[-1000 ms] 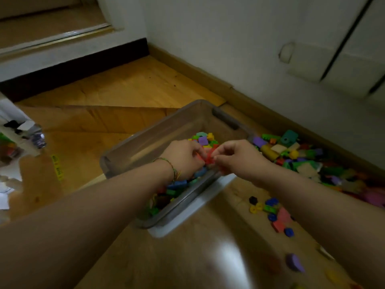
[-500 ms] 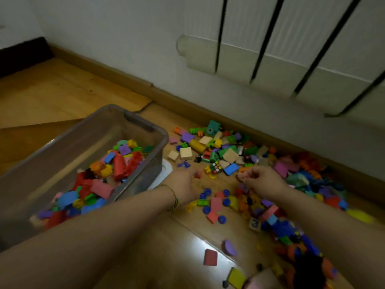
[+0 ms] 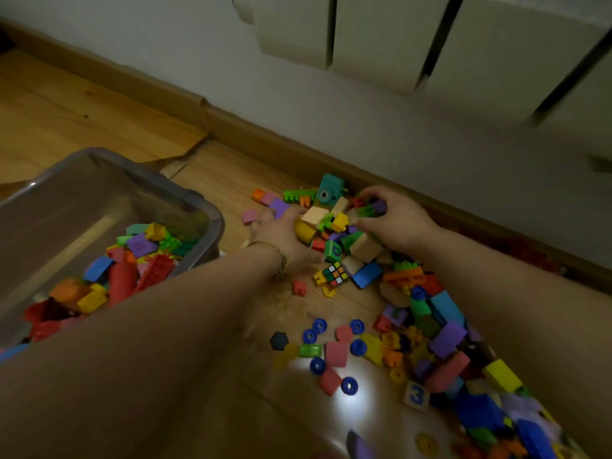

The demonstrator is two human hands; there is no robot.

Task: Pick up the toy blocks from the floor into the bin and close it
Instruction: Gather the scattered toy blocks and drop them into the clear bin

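A clear plastic bin [image 3: 195, 202] stands on the wooden floor at the left, partly filled with coloured blocks [image 3: 126, 270]. A heap of toy blocks [image 3: 334, 226] lies near the baseboard. My left hand [image 3: 281, 235] cups the left side of that heap, fingers curled against a yellow cylinder and a tan block. My right hand [image 3: 390, 215] curls over its right side, gripping green and purple blocks. More loose blocks [image 3: 440, 332] trail toward the lower right. No bin lid is in view.
A small colour cube puzzle [image 3: 335, 274] lies just below my left hand. Blue discs and pink pieces [image 3: 334, 352] are scattered on the floor in front. A baseboard [image 3: 265, 140] and wall with a white radiator [image 3: 381, 38] close off the far side.
Both hands have moved away from the bin and reached forward to the heap by the baseboard, now closing round it from either side. The view has swung right.
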